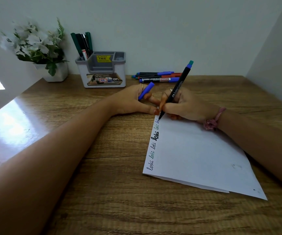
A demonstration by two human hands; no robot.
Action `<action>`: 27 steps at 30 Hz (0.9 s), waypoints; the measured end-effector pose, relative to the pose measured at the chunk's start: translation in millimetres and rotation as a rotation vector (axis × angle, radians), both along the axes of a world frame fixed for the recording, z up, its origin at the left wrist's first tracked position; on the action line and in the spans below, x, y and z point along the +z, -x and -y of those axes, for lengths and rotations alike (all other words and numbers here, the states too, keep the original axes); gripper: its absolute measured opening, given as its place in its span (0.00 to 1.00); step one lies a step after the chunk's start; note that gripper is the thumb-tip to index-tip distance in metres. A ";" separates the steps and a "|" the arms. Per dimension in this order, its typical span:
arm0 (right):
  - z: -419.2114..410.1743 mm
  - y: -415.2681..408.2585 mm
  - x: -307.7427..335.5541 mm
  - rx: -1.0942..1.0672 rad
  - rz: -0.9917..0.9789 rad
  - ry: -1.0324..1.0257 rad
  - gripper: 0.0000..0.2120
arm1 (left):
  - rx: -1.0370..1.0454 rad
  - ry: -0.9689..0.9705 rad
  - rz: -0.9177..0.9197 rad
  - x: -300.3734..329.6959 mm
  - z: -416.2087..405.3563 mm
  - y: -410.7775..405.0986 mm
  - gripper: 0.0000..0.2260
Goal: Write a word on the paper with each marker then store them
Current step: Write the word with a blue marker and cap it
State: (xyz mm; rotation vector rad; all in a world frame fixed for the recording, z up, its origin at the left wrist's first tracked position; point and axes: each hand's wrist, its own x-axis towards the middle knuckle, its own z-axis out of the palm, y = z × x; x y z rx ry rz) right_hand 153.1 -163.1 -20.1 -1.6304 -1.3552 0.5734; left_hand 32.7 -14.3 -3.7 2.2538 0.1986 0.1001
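Observation:
A white paper [203,155] lies on the wooden desk [103,184], with the word "loki" written several times along its left edge. My right hand [186,106] grips a black marker [176,90] with a blue end, its tip touching the paper's top left corner. My left hand [133,100] rests on the desk beside that corner, its fingers curled round a blue cap [146,91]. Several capped markers [159,77] lie on the desk behind my hands. A grey and white pen holder [103,72] holds several more markers [83,45] in its left compartment.
A white pot with white flowers [38,48] stands at the back left beside the holder. A pale wall closes the back and right side of the desk. A second sheet peeks out under the paper's lower edge.

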 end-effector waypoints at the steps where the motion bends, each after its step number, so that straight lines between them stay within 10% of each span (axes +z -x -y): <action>1: -0.3 0.2 0.0 -0.008 0.010 0.000 0.03 | 0.006 -0.009 0.009 -0.7 -0.5 -0.4 0.15; 27: 2.3 2.6 3.1 -0.014 0.048 0.029 0.06 | 0.028 -0.060 0.013 -1.4 -1.0 -1.8 0.12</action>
